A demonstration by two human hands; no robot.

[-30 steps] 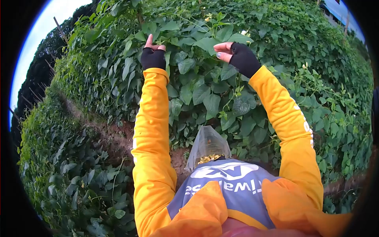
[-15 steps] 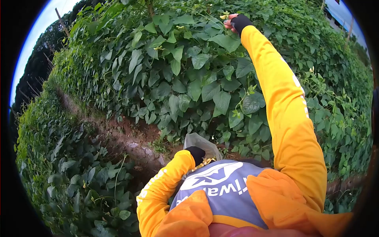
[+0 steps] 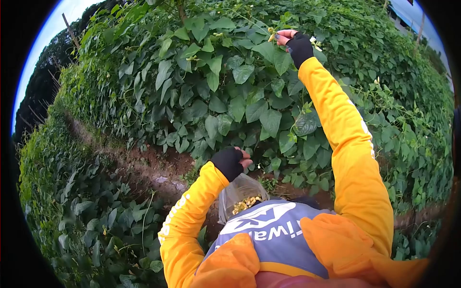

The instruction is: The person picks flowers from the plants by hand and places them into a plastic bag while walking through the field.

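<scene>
High on the leafy vine wall, my right hand (image 3: pixel 295 44), in a black fingerless glove, pinches a small pale-yellow flower (image 3: pixel 272 34) at the tip of a thin stem. A white blossom (image 3: pixel 315 43) shows just right of the wrist. My left hand (image 3: pixel 233 161), gloved the same way, hovers above the bag with its fingers curled inward; what they hold, if anything, is hidden. Below it, against my front, hangs a translucent plastic bag (image 3: pixel 226 200) with its mouth open. Several picked yellow flowers (image 3: pixel 247 204) lie inside it.
Dense green climbing vines (image 3: pixel 240 105) fill the view ahead, with wooden stakes (image 3: pixel 70 31) at the far left. A bare dirt path (image 3: pixel 144 165) runs between the vine wall and a lower leafy row (image 3: pixel 96 211) on the left.
My left hand has risen out of the bag's mouth, uncovering the flowers inside. My right hand has shifted slightly down, its fingertips still at a yellow flower on the vine.
</scene>
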